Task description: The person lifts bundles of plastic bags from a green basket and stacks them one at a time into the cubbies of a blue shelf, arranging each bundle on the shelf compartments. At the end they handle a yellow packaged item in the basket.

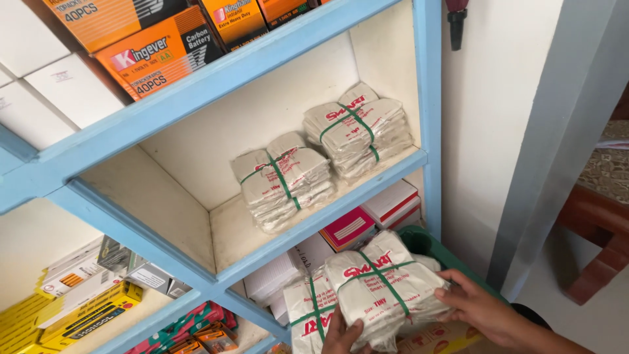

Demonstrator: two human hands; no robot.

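My right hand (485, 308) grips the right side of a bundle of white paper packets tied crosswise with green string (383, 285). My left hand (341, 335) supports the same bundle from below at its near edge. A second tied bundle (306, 318) lies just left of it, partly under it. Both sit over a green basket (426, 242). Two more tied bundles rest on the blue shelf above: one in the middle (283, 182), one at the right (357, 131).
The blue-framed shelf unit (327, 210) holds orange boxes (160, 56) and white boxes (62, 88) on top, yellow boxes (78, 314) lower left, pink and white packs (350, 229) under the bundles. A white wall and a grey post (563, 131) stand right, with a red wooden piece (596, 223) beyond.
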